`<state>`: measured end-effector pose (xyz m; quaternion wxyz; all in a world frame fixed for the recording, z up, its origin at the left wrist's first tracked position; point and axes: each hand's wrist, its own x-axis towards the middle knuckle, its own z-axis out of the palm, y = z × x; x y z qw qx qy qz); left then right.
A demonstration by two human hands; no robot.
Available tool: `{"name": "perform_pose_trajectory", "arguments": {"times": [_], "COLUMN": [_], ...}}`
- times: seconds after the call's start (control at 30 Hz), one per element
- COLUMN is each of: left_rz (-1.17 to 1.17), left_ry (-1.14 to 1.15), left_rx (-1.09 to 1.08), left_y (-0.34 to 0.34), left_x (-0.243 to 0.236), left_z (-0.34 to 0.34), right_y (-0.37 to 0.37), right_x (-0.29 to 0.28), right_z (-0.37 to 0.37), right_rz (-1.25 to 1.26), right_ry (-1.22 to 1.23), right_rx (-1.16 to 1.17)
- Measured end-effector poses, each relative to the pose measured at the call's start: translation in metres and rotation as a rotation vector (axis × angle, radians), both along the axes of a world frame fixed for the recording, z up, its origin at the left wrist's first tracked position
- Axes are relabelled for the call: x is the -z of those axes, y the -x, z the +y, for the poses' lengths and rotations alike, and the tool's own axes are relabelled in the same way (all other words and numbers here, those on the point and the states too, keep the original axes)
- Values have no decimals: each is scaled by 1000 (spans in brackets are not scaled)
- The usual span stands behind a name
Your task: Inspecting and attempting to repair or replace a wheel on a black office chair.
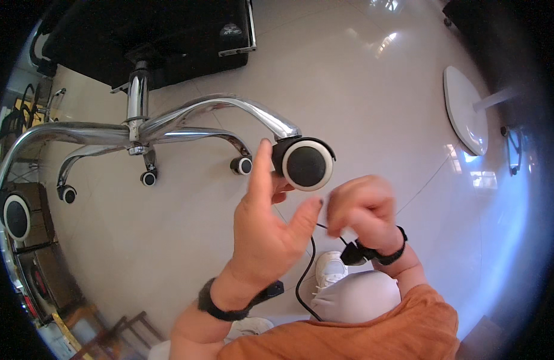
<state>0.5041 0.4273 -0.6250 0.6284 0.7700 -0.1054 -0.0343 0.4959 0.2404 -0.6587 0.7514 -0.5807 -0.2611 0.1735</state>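
A caster wheel [307, 164] with a black centre and white rim is fixed at the end of a curved chrome leg of an office chair base [253, 107]. Beside and below this caster is my left hand [268, 222], its index finger stretched up along the caster's left side and its thumb spread apart. Other fingers of that hand are partly hidden behind the wheel; whether they touch it I cannot tell. My right hand [364, 207] is just below right of the wheel, slightly blurred, with curled fingers. Anything inside them is hidden.
The chair's black seat [151, 42] rises on a chrome column [137, 96] at upper left. More casters, including a near-left wheel [17, 217], rest around the base. A black cable [299, 288] runs by my shoe [331, 268]. A white round base [463, 114] stands at right.
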Motion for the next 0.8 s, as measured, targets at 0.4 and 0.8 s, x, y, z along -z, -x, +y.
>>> {"name": "perform_pose_trajectory", "arguments": {"times": [0.4,0.8], "left_rz": [-232,448], "left_ry": [-214,404], "left_rx": [-82,44], "left_y": [7,-33], "left_x": [26,6], "left_z": [40,21], "right_y": [-22,-25], "right_x": [21,30], "right_z": [45,52], "right_rz": [385,708], "right_ry": [-140,-6], "right_rx": [413,64]}}
